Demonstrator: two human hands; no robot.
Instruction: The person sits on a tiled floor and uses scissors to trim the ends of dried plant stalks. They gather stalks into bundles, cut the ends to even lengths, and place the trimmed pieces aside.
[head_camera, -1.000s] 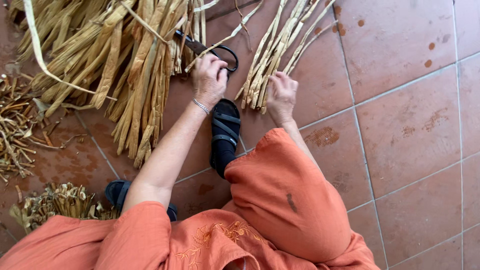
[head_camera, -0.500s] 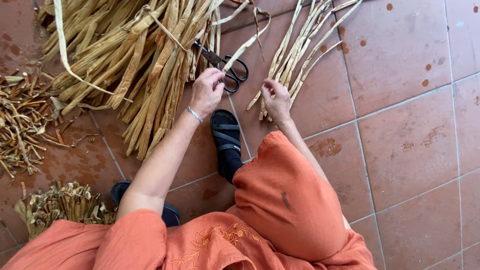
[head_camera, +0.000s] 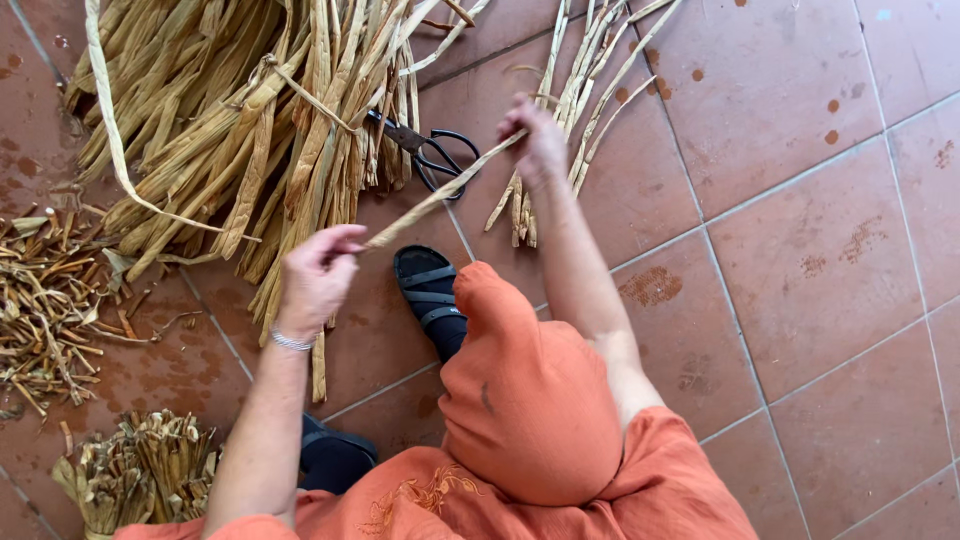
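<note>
Held long dry tan fibre strip (head_camera: 440, 190) taut: left hand (head_camera: 318, 275) pinched 8 o'clock end, right hand (head_camera: 535, 140) pinched 2 o'clock end. Judged light, pliable, brittle; best gripped near ends.

A single strip (head_camera: 440, 190) stretches between the left hand (head_camera: 318, 278) and the right hand (head_camera: 538, 140), slanting up to the right above the floor (head_camera: 800, 250). Behind the left hand lies a big pile of strips (head_camera: 250, 120), filling the upper left. The scissors (head_camera: 425, 150) lie at the pile's right edge, under the held strip. A smaller bundle (head_camera: 580, 80) lies behind the right hand. Scraps (head_camera: 50, 300) are scattered at far left, with a bunch of cut ends (head_camera: 140, 475) below them. A sandalled foot (head_camera: 430, 300) rests between the arms, in front of the raised knee (head_camera: 520, 390).
</note>
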